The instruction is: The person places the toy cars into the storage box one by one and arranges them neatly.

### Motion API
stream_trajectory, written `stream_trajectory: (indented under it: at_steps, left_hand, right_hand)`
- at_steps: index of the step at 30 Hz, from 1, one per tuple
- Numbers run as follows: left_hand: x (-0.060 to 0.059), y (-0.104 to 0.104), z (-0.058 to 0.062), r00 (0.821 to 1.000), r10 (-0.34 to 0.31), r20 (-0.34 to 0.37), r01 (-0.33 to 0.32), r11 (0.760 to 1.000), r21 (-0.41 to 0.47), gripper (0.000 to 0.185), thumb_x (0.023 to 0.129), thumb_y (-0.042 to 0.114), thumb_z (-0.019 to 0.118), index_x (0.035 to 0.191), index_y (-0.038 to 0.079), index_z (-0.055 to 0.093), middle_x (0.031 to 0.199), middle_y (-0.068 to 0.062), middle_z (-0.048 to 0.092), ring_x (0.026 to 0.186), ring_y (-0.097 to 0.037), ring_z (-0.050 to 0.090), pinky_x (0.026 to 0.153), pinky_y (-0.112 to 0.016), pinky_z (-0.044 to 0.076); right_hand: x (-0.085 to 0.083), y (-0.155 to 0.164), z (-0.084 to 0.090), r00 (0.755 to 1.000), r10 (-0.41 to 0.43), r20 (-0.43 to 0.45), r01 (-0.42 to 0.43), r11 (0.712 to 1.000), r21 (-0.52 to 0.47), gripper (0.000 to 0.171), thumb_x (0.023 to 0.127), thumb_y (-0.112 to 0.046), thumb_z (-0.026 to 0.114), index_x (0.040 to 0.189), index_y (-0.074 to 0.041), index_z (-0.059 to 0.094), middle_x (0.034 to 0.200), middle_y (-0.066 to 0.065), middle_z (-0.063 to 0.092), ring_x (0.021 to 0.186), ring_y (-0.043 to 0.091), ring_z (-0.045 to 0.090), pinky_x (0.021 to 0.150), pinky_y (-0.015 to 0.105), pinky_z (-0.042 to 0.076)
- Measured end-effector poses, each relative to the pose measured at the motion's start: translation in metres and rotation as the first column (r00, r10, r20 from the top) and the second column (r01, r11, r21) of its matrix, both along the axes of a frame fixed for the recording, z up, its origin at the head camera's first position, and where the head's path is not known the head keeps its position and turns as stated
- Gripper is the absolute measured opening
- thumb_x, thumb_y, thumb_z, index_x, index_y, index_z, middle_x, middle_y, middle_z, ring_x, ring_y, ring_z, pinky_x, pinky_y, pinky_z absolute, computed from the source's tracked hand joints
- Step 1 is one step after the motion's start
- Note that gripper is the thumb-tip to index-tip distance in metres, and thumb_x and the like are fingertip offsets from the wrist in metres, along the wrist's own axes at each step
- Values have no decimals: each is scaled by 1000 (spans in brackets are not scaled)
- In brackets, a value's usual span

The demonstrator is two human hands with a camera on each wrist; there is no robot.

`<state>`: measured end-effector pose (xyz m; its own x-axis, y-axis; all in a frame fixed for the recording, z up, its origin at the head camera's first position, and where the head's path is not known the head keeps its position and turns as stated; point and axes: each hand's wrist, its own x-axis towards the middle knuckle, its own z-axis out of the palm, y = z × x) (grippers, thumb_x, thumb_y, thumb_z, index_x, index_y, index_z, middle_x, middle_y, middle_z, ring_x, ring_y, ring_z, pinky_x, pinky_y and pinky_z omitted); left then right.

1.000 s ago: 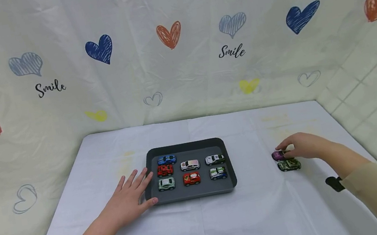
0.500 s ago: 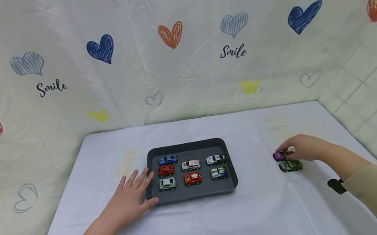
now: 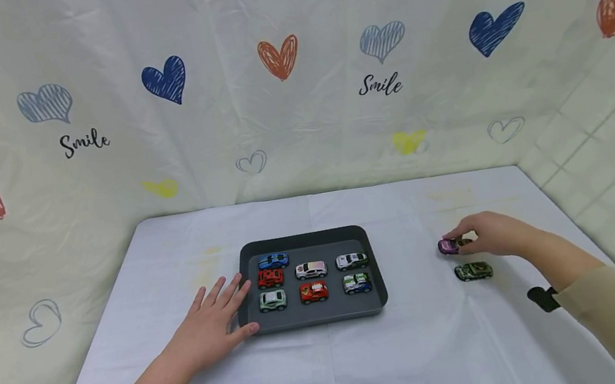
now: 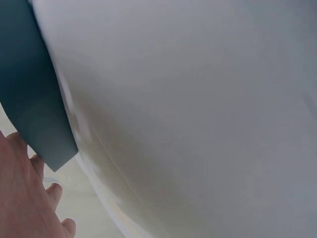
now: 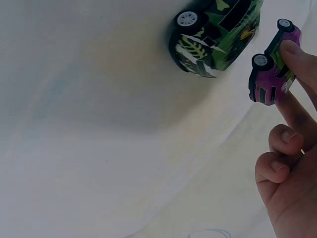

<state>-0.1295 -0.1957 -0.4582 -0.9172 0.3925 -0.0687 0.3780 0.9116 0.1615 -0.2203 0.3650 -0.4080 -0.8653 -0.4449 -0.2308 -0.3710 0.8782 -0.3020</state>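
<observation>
— While the left hand (image 3: pixel 210 325) lies flat on the white tablecloth (image 3: pixel 335 369), what does it touch?
— Fingers straight and spread, holding nothing; the fingertips meet the left edge of the dark tray (image 3: pixel 378 275), as the left wrist view confirms (image 4: pixel 29 99).
— What does the tray hold?
— Seven toy cars: a pale green one (image 3: pixel 272 300), a red one (image 3: pixel 313 292) and a green-and-blue one (image 3: pixel 356 283) in the near row; behind them a second red car (image 3: pixel 269 278), a white one (image 3: pixel 310 270), a white-and-green one (image 3: pixel 351 260) and a blue one (image 3: pixel 273 261).
— And the right hand (image 3: pixel 486 235)?
— Well to the right of the tray, thumb and forefinger pinch a purple car (image 5: pixel 273 74), lifted clear of the cloth. A green camouflage car (image 3: pixel 473 270) stands just nearer, apart from it.
— Beyond the table?
— A cream curtain with hearts (image 3: pixel 279 89).
</observation>
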Motion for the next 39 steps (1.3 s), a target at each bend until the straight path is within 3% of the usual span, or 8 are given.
stream_trajectory:
  at_steps: [16,24,34,39]
  left_hand:
    - [0,-2,-6,1000,8,-5,-8,1000,3,85,91,68,53,159,22,27,164,-2,21,150,-35,16,119,-60,9]
    - [0,-2,-6,1000,0,-15,1,1000,20,85,91,68,53,158,22,28,164,-3,22,150,-35,16,119,-60,9]
    - [-2,-1,-3,1000,4,-7,-4,1000,17,86,91,69,53,158,21,29,164,-4,23,150,-36,16,118,-60,9]
    - [0,0,0,1000,10,5,-10,1000,-1,85,91,67,53,158,21,28,164,-3,22,150,-35,15,119,-60,8]
  right_hand:
    - [-8,-37,24,999,22,-23,-24,996,-86,37,90,-23,75,125,-16,71,124,10,67,115,36,60,90,50,52]
    - [-14,-62,26,998,35,-57,-40,995,-94,35,90,-25,75,124,-19,72,122,6,68,112,31,62,90,48,52]
    - [-31,-119,29,993,104,-58,-110,988,-111,37,89,-25,76,126,-22,71,120,0,68,103,20,61,82,39,52]
    - [-38,-153,29,990,139,-37,-142,985,-95,36,91,-26,74,127,-26,71,122,-3,67,108,21,61,88,40,52]
